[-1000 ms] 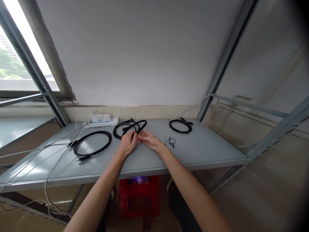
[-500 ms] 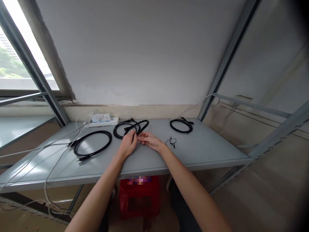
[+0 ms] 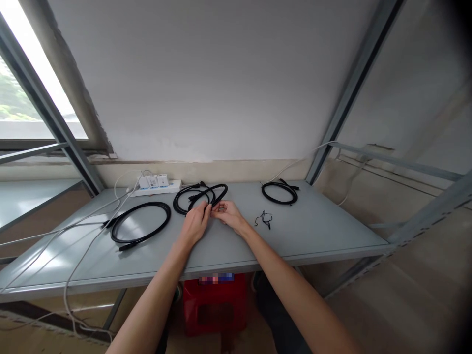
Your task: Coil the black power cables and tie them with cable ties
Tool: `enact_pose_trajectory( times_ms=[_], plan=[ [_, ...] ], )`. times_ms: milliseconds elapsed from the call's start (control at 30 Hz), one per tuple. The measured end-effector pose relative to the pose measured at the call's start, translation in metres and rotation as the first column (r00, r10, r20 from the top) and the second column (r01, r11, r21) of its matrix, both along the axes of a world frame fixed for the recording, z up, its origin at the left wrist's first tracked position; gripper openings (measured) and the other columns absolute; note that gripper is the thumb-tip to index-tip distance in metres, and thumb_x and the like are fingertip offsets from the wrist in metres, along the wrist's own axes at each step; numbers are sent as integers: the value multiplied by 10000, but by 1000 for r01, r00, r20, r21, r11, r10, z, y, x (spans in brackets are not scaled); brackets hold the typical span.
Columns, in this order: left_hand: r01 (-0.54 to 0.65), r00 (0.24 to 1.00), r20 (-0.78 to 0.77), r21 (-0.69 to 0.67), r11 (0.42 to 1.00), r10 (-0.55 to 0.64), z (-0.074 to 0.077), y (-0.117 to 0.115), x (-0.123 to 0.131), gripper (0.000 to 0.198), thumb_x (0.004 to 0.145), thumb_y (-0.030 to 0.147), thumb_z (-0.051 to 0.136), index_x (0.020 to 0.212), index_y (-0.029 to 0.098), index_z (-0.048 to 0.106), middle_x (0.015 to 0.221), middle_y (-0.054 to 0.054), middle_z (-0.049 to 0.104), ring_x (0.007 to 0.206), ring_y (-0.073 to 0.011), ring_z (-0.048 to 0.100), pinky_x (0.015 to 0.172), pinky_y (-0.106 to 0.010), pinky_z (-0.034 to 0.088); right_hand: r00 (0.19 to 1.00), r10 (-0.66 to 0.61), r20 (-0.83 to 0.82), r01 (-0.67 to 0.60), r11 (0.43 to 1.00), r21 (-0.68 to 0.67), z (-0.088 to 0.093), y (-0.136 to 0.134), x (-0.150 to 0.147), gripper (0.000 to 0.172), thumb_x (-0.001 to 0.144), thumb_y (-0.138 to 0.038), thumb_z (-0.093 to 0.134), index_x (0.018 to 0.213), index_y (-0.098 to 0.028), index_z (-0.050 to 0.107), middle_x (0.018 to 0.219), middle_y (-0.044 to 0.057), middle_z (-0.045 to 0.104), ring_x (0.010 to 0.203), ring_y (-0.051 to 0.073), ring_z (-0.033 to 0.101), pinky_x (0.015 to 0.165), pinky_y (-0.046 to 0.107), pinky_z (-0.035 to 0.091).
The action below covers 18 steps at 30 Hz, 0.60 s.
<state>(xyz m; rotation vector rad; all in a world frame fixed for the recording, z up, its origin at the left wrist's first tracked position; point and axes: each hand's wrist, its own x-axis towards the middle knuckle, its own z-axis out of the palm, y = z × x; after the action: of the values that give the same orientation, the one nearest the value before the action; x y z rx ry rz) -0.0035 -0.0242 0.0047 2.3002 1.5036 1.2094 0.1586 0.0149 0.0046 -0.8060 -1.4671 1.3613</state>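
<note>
A coiled black cable [image 3: 220,190] is held between my two hands above the middle of the grey shelf [image 3: 236,246]. My left hand [image 3: 197,220] is closed on the near side of the coil. From the right, my right hand [image 3: 227,214] pinches at the same spot, its fingertips close to the left ones; whether a thin tie is between them I cannot make out. Just behind lies another black cable coil [image 3: 176,201], partly overlapped by the held one. Several short black twist ties [image 3: 264,219] lie right of my right hand.
One black cable coil [image 3: 167,226] lies at the left and another [image 3: 279,192] at the back right. A white power strip [image 3: 162,189] with chargers stands against the wall, and white cords [image 3: 79,263] run over the front-left edge. A red stool [image 3: 215,307] is below.
My hands stay on the held coil with small finger movements, the right fingers shifting slightly. The view has tilted a little; the other coils lie as before.
</note>
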Motion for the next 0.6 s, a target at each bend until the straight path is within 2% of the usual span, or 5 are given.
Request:
enact_pose_trajectory(
  times_ms=[200, 300, 400, 500, 600],
  plan=[
    [-14, 1000, -8, 27, 1000, 14, 0, -1, 0, 335, 1084, 457, 337, 840, 241, 416, 695, 19, 504, 669, -174, 521, 683, -293, 342, 999, 25, -26, -27, 997, -74, 3, -2, 3, 363, 560, -408, 904, 710, -167, 676, 660, -2, 649, 478, 65, 406, 425, 223, 220],
    [-46, 998, -37, 43, 998, 48, -2, 1, -1, 340, 1087, 456, 339, 841, 240, 430, 685, 15, 520, 666, -179, 543, 671, -293, 330, 999, -35, -31, 34, 999, -38, 3, -2, 2, 365, 536, -390, 925, 686, -171, 675, 670, -2, 660, 529, 85, 485, 489, 228, 344],
    [-98, 992, -79, 57, 994, 102, -4, 2, -1, 345, 1093, 452, 333, 859, 236, 463, 704, 1, 564, 691, -188, 587, 667, -293, 327, 995, -91, -47, 92, 996, 19, 2, 0, -2, 377, 493, -377, 954, 657, -168, 685, 676, 2, 660, 633, 130, 587, 643, 272, 481],
    [-161, 976, -139, 64, 985, 169, -4, 2, -1, 354, 1099, 446, 321, 884, 231, 504, 730, -19, 613, 723, -198, 629, 659, -291, 322, 993, -110, -46, 112, 992, 51, 0, 2, -4, 381, 501, -397, 952, 654, -171, 687, 674, 7, 659, 651, 145, 608, 694, 297, 510],
    [-215, 953, -203, 62, 975, 223, -3, 2, 0, 361, 1103, 442, 313, 910, 227, 529, 750, -36, 652, 736, -209, 654, 639, -289, 310, 993, -115, -18, 117, 985, 129, -2, 3, -5, 365, 583, -436, 914, 671, -181, 669, 694, 16, 667, 661, 155, 615, 687, 298, 516]
  ],
)
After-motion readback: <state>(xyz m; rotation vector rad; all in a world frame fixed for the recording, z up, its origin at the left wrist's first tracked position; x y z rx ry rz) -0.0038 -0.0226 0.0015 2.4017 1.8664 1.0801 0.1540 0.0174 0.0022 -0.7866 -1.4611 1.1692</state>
